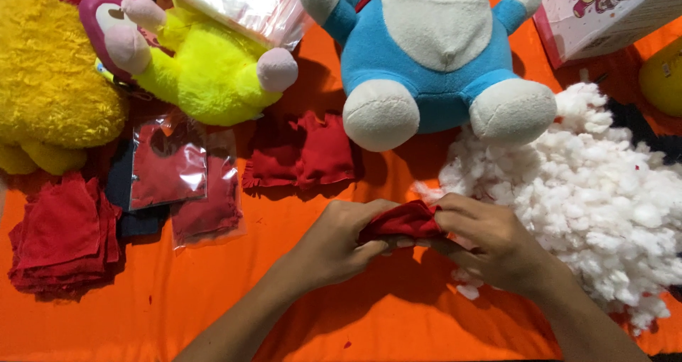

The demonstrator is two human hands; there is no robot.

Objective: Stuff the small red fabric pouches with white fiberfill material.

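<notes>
At lower centre our left hand [341,245] and right hand [483,248] both pinch the red pouch [401,221]; we judge a loose grip could spill stuffing [604,206] beside it

Red piece [401,221] in both hands: matt woven cloth. Stuffing pile [604,191]: white fluffy fibre, lumpy. Blue toy [433,56] and yellow toy [206,71]: short plush fleece. Packets [170,166]: glossy clear plastic film. Orange cover [213,298]: smooth matt fabric.
</notes>
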